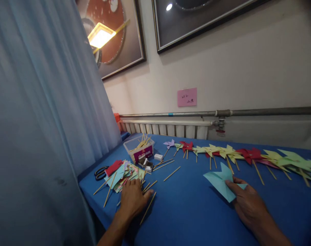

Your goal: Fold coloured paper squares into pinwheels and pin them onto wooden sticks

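Note:
Between the thumb and fingers of my right hand (250,205) is a light blue paper pinwheel (219,181), held above the table with no stick visible on it. My left hand (133,198) rests palm down over loose wooden sticks (149,187), its thumb spread away from the fingers; the fingertips are partly hidden. Just beyond it lies a pile of coloured paper pieces (130,174), with red paper (113,167) on its left side. Another wooden stick (147,208) lies by the left thumb.
Scissors (101,173) lie left of the paper. A clear plastic box (130,145) holds more sticks, with small open boxes (145,162) before it. Finished pinwheels (250,154) line the back of the blue table (186,212). A curtain (42,136) hangs at left; a radiator (168,129) stands behind.

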`<control>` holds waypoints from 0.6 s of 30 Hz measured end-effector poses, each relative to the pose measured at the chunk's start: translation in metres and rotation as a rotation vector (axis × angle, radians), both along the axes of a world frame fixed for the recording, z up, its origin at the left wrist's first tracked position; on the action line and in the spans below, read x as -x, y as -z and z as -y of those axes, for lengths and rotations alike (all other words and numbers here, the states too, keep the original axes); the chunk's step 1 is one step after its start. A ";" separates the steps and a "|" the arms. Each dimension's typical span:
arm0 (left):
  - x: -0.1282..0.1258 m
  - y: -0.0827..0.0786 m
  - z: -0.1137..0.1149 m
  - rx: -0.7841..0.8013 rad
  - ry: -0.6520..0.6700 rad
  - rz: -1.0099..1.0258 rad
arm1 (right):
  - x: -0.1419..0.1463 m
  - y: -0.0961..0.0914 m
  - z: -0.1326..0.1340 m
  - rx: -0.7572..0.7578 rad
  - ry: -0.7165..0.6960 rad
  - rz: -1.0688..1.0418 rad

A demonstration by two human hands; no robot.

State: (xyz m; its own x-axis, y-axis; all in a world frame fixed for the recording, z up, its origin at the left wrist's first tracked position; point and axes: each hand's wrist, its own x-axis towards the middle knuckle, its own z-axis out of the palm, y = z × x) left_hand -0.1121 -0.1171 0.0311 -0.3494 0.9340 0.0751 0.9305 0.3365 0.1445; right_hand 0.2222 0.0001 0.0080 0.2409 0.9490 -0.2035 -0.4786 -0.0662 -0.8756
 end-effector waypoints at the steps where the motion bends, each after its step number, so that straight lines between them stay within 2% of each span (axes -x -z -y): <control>1: -0.008 0.002 0.000 0.006 0.032 0.024 | 0.000 -0.002 0.001 0.021 -0.006 0.003; 5: -0.024 0.006 -0.002 0.024 0.136 0.049 | 0.003 -0.009 0.006 0.065 -0.004 -0.011; 13: -0.015 0.000 -0.017 0.114 0.134 -0.009 | 0.005 -0.016 0.014 0.032 0.005 -0.056; 18: -0.033 0.003 -0.030 0.068 0.413 0.013 | 0.003 -0.013 0.013 0.030 -0.014 -0.051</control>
State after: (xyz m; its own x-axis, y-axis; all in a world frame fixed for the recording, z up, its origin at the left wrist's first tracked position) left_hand -0.0793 -0.0874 0.0279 0.0547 0.9985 0.0066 0.9875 -0.0551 0.1475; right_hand 0.2190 -0.0132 0.0212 0.2164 0.9454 -0.2438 -0.5210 -0.0993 -0.8477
